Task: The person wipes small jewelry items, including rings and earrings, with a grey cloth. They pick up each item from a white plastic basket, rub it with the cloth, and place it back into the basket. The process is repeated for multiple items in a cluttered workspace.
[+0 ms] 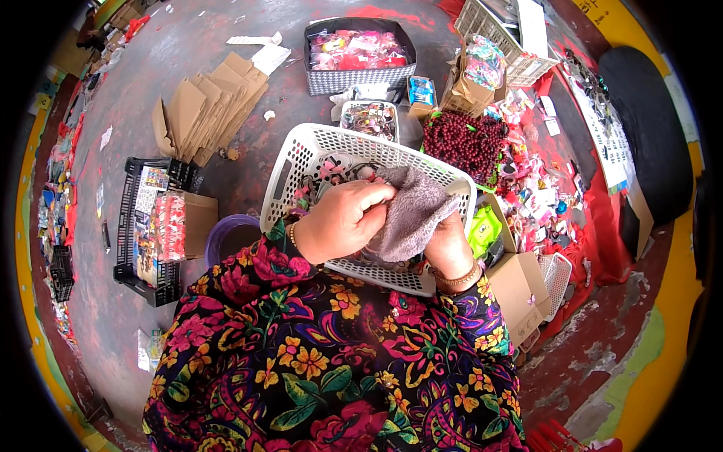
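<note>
I see 1 grey cloth (413, 215) over the white basket (285, 177). Left hand (339, 220): pinching cloth's edge; right hand (449, 245): partly beneath cloth, grip hidden. Handling appears underway; small accessories (333, 167) lie in basket, finished share unclear.

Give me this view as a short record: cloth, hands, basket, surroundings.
Cloth: greyish purple, bunched
Left hand: fingers curled, fingertips at the cloth's edge; exact grip unclear
Right hand: partly covered by the cloth; fingers hidden
Basket: white, perforated, beneath the hands, holding small mixed items
Left of basket: purple bucket
Beyond basket, to the right: dark red beads
</note>
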Tool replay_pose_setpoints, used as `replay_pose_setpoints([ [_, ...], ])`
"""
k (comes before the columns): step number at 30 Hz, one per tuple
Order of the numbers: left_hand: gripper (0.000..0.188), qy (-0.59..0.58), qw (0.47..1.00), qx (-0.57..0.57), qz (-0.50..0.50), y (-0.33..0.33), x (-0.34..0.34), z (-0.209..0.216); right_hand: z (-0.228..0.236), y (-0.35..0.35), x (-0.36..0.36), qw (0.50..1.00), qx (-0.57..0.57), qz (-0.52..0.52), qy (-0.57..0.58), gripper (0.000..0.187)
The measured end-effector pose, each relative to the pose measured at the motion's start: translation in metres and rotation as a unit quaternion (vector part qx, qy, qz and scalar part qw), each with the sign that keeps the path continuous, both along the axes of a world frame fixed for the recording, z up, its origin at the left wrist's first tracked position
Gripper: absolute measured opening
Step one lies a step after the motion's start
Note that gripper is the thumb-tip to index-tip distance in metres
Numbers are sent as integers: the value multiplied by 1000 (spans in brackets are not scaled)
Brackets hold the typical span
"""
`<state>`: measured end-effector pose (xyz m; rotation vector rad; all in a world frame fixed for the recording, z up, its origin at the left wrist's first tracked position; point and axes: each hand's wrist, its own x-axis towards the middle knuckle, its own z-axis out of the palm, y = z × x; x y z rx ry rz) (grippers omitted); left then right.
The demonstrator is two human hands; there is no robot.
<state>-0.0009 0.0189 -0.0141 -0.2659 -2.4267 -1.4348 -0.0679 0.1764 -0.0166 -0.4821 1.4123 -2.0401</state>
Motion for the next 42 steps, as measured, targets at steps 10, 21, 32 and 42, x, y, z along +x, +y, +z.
replay_pose_setpoints([
  [10,8,-179,952,233,-83,-1,2,6,-7,5,-5,980,-128,-34,-148,29],
  [21,13,-117,693,680,-211,-21,-1,5,0,9,-10,977,-132,3,-170,50],
  [32,12,-197,768,578,-194,-10,-1,2,-6,9,4,996,-38,-57,-51,32],
  [42,14,-306,793,503,-156,-8,0,3,-7,9,0,992,-85,-59,-76,32],
])
